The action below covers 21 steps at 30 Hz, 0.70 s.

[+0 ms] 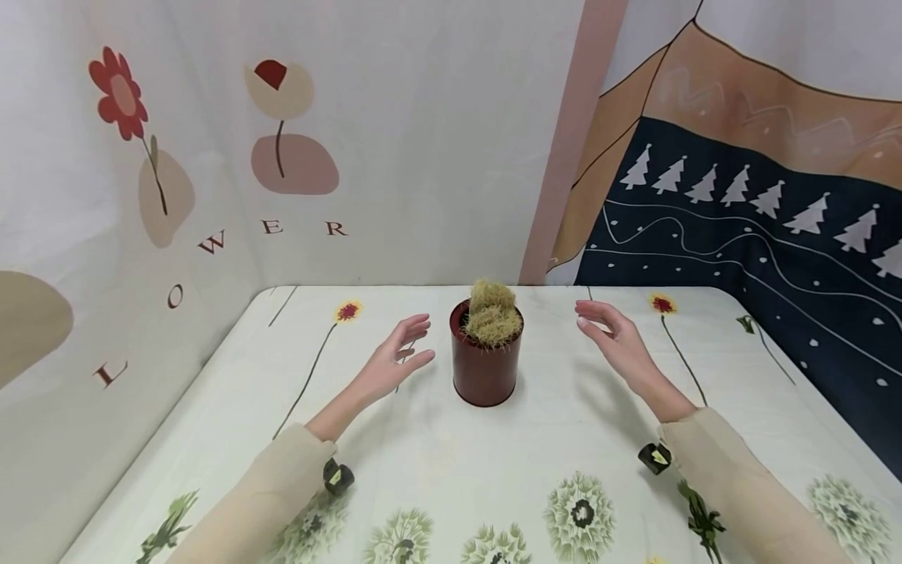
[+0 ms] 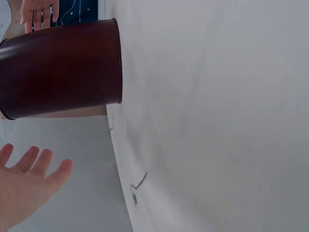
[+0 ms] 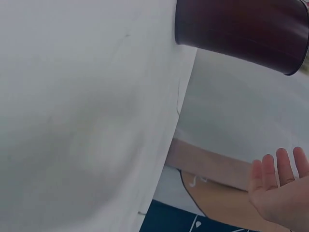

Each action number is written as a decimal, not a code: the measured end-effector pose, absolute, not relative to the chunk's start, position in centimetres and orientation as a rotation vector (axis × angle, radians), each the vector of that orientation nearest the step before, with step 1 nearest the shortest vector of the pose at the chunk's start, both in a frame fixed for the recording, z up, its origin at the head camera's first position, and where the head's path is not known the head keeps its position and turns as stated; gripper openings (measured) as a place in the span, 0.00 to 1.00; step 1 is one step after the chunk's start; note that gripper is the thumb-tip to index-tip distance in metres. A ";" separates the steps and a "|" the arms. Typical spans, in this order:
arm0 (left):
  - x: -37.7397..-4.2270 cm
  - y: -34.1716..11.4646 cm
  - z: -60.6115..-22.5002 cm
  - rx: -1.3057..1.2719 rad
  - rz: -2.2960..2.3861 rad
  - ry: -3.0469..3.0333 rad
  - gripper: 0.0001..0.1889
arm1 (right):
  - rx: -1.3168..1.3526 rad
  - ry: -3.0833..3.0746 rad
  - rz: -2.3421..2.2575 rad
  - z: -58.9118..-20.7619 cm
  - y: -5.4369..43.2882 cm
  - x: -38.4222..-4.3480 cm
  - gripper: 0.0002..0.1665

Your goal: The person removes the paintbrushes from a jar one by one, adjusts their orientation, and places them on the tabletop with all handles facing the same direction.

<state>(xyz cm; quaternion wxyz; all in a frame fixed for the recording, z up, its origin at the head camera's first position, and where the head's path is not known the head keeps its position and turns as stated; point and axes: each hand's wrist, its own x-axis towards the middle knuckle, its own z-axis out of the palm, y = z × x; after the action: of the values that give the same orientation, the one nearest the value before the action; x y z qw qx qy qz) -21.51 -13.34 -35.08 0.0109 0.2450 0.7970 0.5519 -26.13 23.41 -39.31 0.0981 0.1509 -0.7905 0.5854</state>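
Note:
A dark red cylindrical pot [image 1: 486, 372] with a spiny yellow-green cactus [image 1: 492, 317] in it stands upright on the table. To its left, my left hand [image 1: 395, 362] hovers above the cloth, fingers loosely bent and apart from the pot. My right hand [image 1: 620, 341] is raised on the other side, a wider gap away, with nothing in it. In the left wrist view the pot [image 2: 63, 70] lies beyond the fingertips of the left hand [image 2: 31, 181]. The right wrist view shows the pot [image 3: 241, 34] past the relaxed fingers of the right hand [image 3: 280, 188].
A white cloth [image 1: 437, 462] printed with flowers covers the table. Behind it hangs a pale curtain [image 1: 423, 141] with flower prints and letters, joined at right by a dark panel [image 1: 705, 227] with white trees. Dark wrist cameras [image 1: 338, 476] sit by both cuffs.

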 end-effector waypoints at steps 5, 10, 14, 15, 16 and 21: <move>-21.9 -12.9 -34.8 0.794 1.762 2.411 0.28 | 0.393 -2.413 1.690 -36.4 21.0 -24.4 0.25; -22.3 -12.3 -34.6 0.794 1.804 2.353 0.27 | 0.375 -2.447 1.723 -34.8 19.4 -23.6 0.23; -22.6 -11.9 -34.6 0.797 1.821 2.336 0.26 | 0.406 -2.412 1.774 -34.5 18.7 -23.7 0.22; -22.6 -11.8 -34.6 0.792 1.822 2.332 0.26 | 0.415 -2.407 1.781 -34.5 18.5 -23.8 0.22; -22.7 -11.8 -34.6 0.787 1.823 2.328 0.26 | 0.420 -2.402 1.788 -34.4 18.4 -23.8 0.22; -22.9 -11.5 -34.6 0.771 1.836 2.304 0.25 | 0.442 -2.408 1.783 -34.2 17.4 -24.1 0.22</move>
<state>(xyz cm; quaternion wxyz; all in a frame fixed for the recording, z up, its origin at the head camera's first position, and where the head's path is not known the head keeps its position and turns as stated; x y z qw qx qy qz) -22.95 -11.48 -34.64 0.0484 0.2530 0.7557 0.6022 -24.06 17.44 -34.23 0.0563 0.1458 -0.7938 0.5878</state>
